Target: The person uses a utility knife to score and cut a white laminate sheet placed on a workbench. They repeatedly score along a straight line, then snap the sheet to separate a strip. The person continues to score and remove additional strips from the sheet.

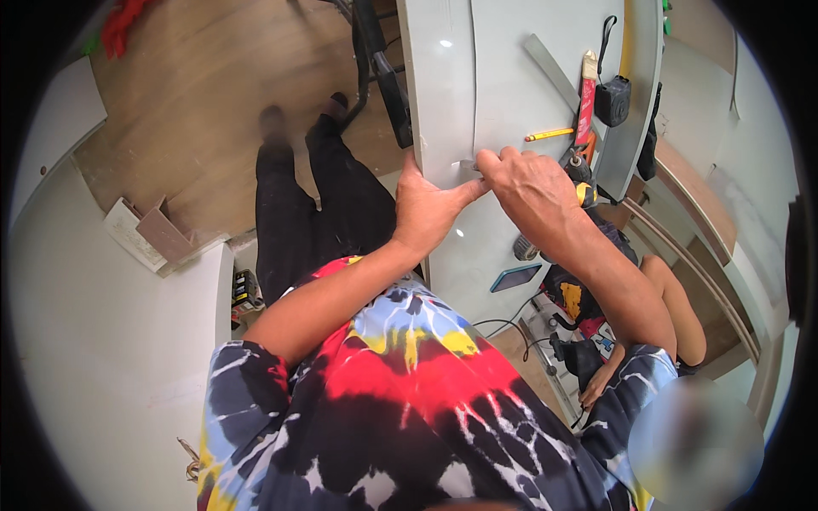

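Observation:
A long white panel [447,94] lies before me, with a thin seam or sheet edge running along it. My left hand [424,209] is closed over the panel's left edge, its thumb stretched across the top toward my other hand. My right hand [532,183] is closed round a small tool with a thin metal tip [465,165], which touches or nearly touches the panel by the seam. Its handle is hidden in my fist, so its exact kind cannot be made out. Just beyond the right hand lies a yellow pencil [550,134].
On the panel lie a metal strip [554,75], a red-handled flat tool [585,100], a black tape measure [613,100] and a phone [515,278]. A yellow-black drill [584,192] is beside my right wrist. Another person's arm [673,298] is at the right. Black-clad legs [285,204] show at left.

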Motion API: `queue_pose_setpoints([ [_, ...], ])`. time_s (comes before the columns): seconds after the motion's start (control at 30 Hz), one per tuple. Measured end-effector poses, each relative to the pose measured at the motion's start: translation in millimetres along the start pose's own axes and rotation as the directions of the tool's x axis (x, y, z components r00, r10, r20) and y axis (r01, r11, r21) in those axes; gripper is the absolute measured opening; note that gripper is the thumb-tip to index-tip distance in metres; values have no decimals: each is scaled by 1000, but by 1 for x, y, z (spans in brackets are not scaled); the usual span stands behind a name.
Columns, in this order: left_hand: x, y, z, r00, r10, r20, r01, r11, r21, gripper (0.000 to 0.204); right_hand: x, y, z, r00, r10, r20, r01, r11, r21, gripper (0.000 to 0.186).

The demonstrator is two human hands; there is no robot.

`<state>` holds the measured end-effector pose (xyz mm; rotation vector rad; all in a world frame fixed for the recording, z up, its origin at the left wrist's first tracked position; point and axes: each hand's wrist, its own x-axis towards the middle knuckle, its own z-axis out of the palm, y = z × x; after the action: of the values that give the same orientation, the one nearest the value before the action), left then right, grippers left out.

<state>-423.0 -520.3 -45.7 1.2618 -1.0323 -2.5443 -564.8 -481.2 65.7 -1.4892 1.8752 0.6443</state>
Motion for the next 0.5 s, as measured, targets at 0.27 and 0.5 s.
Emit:
queue_pose_setpoints([
  [0.27, -2, 4, 3, 996, -51, -77, 65, 980, 187, 78, 6, 0, -2, 997, 31, 67, -30, 999, -11, 17],
  [0.5, -4, 3, 3, 996, -53, -70, 64, 984, 165, 81, 11, -8, 3, 990, 76, 117, -76, 997, -9, 13],
])
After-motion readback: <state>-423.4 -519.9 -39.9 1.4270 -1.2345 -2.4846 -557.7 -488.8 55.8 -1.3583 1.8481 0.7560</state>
